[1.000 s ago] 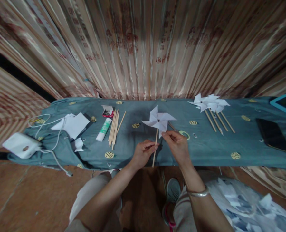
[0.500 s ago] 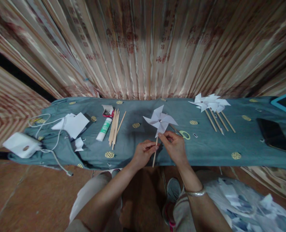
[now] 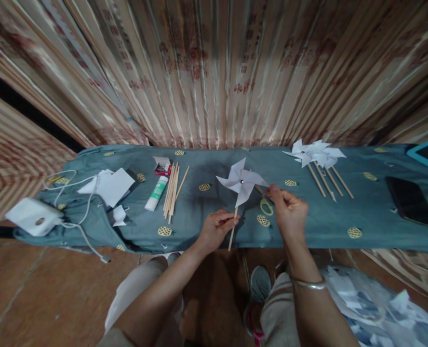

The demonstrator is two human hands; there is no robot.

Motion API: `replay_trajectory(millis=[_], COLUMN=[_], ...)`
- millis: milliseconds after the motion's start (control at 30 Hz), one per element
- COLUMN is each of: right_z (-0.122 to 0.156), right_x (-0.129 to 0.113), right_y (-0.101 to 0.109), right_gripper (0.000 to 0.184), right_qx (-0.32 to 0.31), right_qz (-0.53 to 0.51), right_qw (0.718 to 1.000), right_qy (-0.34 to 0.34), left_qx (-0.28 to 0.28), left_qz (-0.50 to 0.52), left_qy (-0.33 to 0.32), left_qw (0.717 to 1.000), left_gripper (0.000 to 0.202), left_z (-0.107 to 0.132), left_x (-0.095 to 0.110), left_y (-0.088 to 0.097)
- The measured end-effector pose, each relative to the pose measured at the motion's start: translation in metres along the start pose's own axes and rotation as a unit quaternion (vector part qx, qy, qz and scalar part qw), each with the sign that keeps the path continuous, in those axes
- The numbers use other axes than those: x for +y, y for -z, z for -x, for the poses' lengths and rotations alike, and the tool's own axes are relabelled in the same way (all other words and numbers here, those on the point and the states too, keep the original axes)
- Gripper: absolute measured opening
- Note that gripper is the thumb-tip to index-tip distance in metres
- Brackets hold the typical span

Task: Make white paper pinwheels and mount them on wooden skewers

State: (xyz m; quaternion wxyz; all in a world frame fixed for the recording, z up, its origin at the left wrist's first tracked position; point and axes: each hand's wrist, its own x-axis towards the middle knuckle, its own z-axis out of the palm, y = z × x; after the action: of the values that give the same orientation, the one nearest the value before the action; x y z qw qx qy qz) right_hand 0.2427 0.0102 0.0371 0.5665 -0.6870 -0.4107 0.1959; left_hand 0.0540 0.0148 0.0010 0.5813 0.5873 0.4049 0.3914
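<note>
A white paper pinwheel (image 3: 241, 182) with a shiny pin at its centre stands over the middle of the cloth. My left hand (image 3: 217, 231) is closed around its wooden stick (image 3: 231, 237), below the blades. At the tip of the right-hand blade, the thumb and fingertips of my right hand (image 3: 290, 209) are pinched together on the paper. Scissors with a yellow-green handle (image 3: 267, 207) lie behind the pinwheel, partly hidden by it and by my right hand.
Finished pinwheels (image 3: 315, 154) lie at the back right, near a black phone (image 3: 412, 201). On the left are loose wooden sticks (image 3: 171, 190), a glue tube (image 3: 156, 193), a small box of pins (image 3: 162, 166), white paper pieces (image 3: 109, 185) and a white charger (image 3: 33, 217) with cables.
My right hand has moved right, from the top of the stick to the tip of the right blade. My left hand keeps its hold, and the pinwheel has barely shifted.
</note>
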Motion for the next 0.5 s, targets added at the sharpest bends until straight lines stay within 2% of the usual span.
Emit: replay_trajectory(millis=[267,500], right_z=[-0.0066,-0.0059], right_x=[-0.0020,0.0010], right_y=[-0.0071,-0.0099], right_gripper=[0.023,0.019], right_qx=[0.007,0.005], right_qz=[-0.131,-0.141], right_qw=[0.991,0.989], right_qy=[-0.026,-0.042], left_qx=[-0.021,-0.019], left_qz=[-0.024,-0.029], left_qy=[-0.004,-0.010], left_qw=[0.999,0.999], left_gripper=[0.032,0.030], left_z=[0.0027,0.0016], left_x=[-0.0015,-0.0034], left_y=[-0.0011,-0.0009])
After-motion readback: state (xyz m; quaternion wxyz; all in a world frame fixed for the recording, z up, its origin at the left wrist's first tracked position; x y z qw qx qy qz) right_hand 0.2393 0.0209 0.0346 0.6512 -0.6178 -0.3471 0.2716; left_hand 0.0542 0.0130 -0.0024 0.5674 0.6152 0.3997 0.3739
